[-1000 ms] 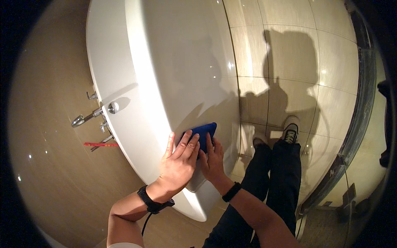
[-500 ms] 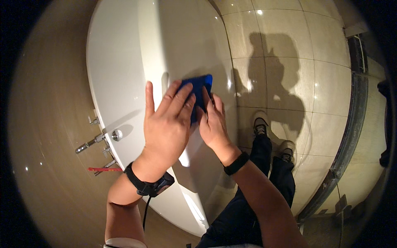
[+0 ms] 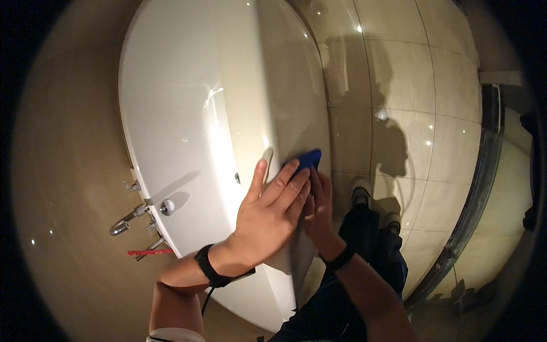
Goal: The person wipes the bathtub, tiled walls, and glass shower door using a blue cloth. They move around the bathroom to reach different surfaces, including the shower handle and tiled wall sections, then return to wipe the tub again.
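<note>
A flat blue cloth (image 3: 308,161) lies against the outer side of a white bathtub (image 3: 165,102), just beyond its rim. My left hand (image 3: 270,208) rests over the cloth with its fingers stretched flat and the thumb spread apart toward the rim. At the cloth's right edge, the bent fingers of my right hand (image 3: 320,211) grip it; their tips are partly hidden in shadow. Most of the cloth is covered by both hands.
A chrome faucet (image 3: 128,221) and handles stand at the tub's left edge, with a red strip-like object (image 3: 149,252) beside them. A round chrome fitting (image 3: 167,207) sits inside. Tiled floor (image 3: 404,142) and my shoes (image 3: 360,192) are on the right.
Both hands and the blue cloth have moved right and nearer, toward the tub's outer edge. The view has shifted a little too, and less of the cloth shows.
</note>
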{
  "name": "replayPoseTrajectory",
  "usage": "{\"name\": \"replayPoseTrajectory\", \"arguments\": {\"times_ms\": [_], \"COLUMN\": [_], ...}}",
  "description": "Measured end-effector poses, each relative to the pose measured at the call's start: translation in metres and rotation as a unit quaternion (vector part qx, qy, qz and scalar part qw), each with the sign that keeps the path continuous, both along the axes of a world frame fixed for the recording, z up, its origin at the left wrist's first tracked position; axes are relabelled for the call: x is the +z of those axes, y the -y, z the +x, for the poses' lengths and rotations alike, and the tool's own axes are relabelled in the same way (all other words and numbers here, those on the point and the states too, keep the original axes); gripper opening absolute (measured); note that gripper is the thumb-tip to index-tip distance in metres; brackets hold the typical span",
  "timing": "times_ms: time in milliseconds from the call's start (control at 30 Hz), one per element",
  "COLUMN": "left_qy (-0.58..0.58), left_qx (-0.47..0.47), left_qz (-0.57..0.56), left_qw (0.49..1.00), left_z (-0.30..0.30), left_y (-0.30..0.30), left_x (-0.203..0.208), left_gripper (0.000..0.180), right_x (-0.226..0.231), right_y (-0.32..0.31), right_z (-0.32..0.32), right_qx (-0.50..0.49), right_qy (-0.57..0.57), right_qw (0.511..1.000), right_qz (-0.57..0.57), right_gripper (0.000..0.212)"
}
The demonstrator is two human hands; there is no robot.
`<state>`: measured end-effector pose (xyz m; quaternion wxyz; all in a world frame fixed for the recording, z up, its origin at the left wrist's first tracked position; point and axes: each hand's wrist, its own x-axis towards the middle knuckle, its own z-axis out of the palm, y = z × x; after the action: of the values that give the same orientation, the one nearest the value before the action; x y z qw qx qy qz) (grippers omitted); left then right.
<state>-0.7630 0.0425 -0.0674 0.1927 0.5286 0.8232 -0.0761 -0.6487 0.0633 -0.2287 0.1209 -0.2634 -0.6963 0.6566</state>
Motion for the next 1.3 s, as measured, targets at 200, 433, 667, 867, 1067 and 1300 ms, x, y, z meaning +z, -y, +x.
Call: {"name": "replayPoseTrajectory", "arguments": {"times_ms": [200,433,667,867,1067,1300], "left_qy": [-0.114,-0.093,-0.044,-0.104,-0.076,-0.025], "left_qx": [0.038,0.08,0.095,0.121,0.144,0.112], "left_qz": [0.128,0.063,0.036,0.083,0.068,-0.032], "left_qw": [0.984,0.99,0.994,0.984,0.984,0.993], "left_z": [-0.094,-0.125,-0.15,-0.222,-0.205,-0.121], "left_y": [-0.046,-0.071,-0.087,-0.131,-0.12,-0.07], "left_x": [-0.009,0.0,0.003,-0.013,-0.022,-0.019], "left_gripper": [0.031,0.038,0.035,0.04,0.04,0.042], "right_x": [-0.02,-0.003,0.005,-0.015,-0.014,-0.021], "right_y": [-0.08,-0.113,-0.113,-0.173,-0.165,-0.101], "right_z": [-0.141,-0.18,-0.179,-0.284,-0.27,-0.16], "right_qx": [-0.014,0.031,0.06,0.063,0.07,0.092], "right_qy": [-0.109,-0.123,-0.037,-0.077,-0.051,0.029], "right_qw": [0.991,0.991,0.997,0.995,0.996,0.99], "right_qz": [0.072,0.042,-0.008,-0.013,-0.014,-0.106], "right_gripper": [0.048,0.051,0.053,0.053,0.054,0.051]}}
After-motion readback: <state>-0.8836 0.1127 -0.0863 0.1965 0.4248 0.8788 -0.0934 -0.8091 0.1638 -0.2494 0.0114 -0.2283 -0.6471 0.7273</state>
